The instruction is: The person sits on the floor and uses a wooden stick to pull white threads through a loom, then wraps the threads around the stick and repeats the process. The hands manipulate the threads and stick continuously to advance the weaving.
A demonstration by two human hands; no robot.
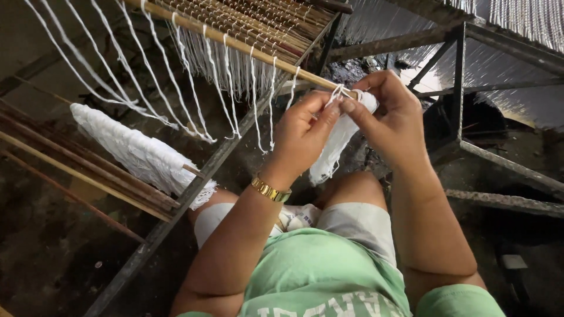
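Pinched a thin white cord (339, 93) between thumb and fingers (326, 113) of the left hand (302, 132), gold-coloured band (270, 189) at the wrist, and gripped the same cord from the other side with the curled fingers of the right hand (390, 117), both hands closed tight on it. Held the cord right at the near end of a long pale wooden rod (235, 42), above the bare knees and the green shirt (317, 270), with a soft white skein of yarn (332, 149) trailing down between the two hands. Judged most of the rod's length already tied, going by the row of knotted white loops (229, 88) dangling at even gaps beneath a mat of thin brown sticks (252, 17), and the last tie at the rod's tip not yet drawn closed. Could not make out the knot's own state behind the fingertips. Left lying well apart on the left side, untouched: a fat white lace-covered roll (135, 149) resting on a few loose brown canes (76, 170), just beside the dark slanting metal bar (194, 188) of the frame. Spotted farther right, beyond the hands, a second dark metal frame (458, 88) hung with more white threads (529, 17).
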